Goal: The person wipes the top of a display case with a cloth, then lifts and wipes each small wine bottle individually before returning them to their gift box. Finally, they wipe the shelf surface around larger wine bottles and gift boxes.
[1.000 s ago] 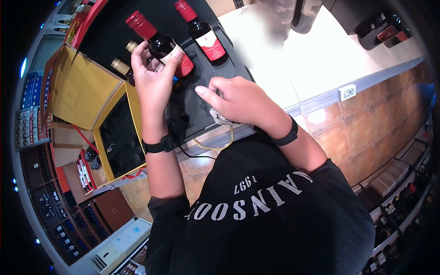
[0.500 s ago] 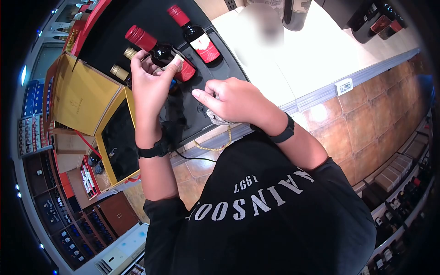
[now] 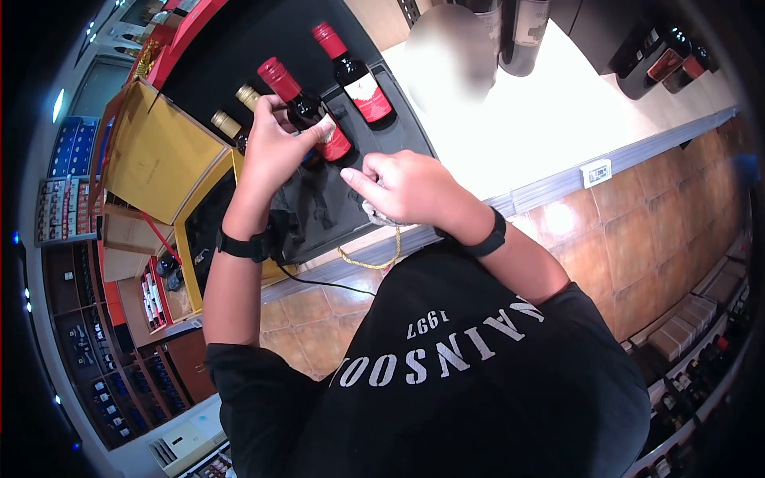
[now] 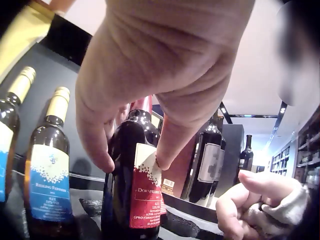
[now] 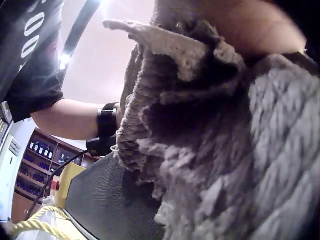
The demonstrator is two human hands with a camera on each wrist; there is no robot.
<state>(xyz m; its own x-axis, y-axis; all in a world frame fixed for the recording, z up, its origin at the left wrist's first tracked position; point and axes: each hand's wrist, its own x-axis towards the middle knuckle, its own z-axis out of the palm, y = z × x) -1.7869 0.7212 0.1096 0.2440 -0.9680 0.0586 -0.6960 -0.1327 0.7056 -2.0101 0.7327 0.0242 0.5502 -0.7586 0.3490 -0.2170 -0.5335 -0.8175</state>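
Note:
In the head view my left hand (image 3: pixel 275 147) grips a small wine bottle (image 4: pixel 147 205) with a red cap, thumb on its white-and-red label and fingers round its far side. The bottle stands over a dark, cut-out box insert (image 3: pixel 327 215). Beside it on the right is another red-capped bottle (image 3: pixel 366 95) with a matching label. My right hand (image 3: pixel 418 187), fingers curled, holds a grey knit cloth (image 5: pixel 200 150) close above the insert's near edge. Two gold-capped bottles with blue labels, one a Riesling bottle (image 4: pixel 49 185), are left of the gripped bottle.
A yellow box (image 3: pixel 155 163) stands open at the left. Yellow cord (image 3: pixel 362 263) hangs at the near counter edge. Larger dark bottles (image 3: pixel 526 36) stand on the white counter (image 3: pixel 542 119) at the right. A cable (image 3: pixel 327 284) runs from the left wrist.
My left hand and its bottle have shifted right and nearer my body, closing in on the other red-capped bottle. The head view has turned slightly. My right hand keeps its hold on the cloth.

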